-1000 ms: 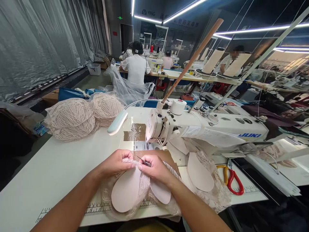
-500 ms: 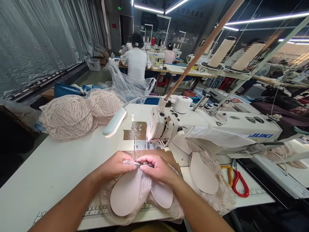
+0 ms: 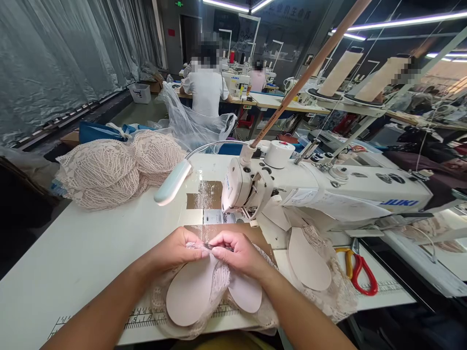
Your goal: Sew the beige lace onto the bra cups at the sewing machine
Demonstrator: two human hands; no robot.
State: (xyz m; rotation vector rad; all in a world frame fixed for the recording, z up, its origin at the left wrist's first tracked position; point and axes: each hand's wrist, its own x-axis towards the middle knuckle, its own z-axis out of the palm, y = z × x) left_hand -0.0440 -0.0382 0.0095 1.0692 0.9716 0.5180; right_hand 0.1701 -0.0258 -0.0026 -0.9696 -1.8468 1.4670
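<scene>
Since a second ago the hands have barely shifted; the small metal snips between them have tipped flatter. The left hand (image 3: 177,249) and right hand (image 3: 235,251) sit close together, both pinching the top edge of the pale pink lace bra with smooth foam cups (image 3: 204,291), lying on the white sewing table (image 3: 91,253) before the white sewing machine (image 3: 321,194). The bra looks light, soft and floppy; the seam edge seems the surest hold. Red-handled scissors (image 3: 359,274) lie to the right.
</scene>
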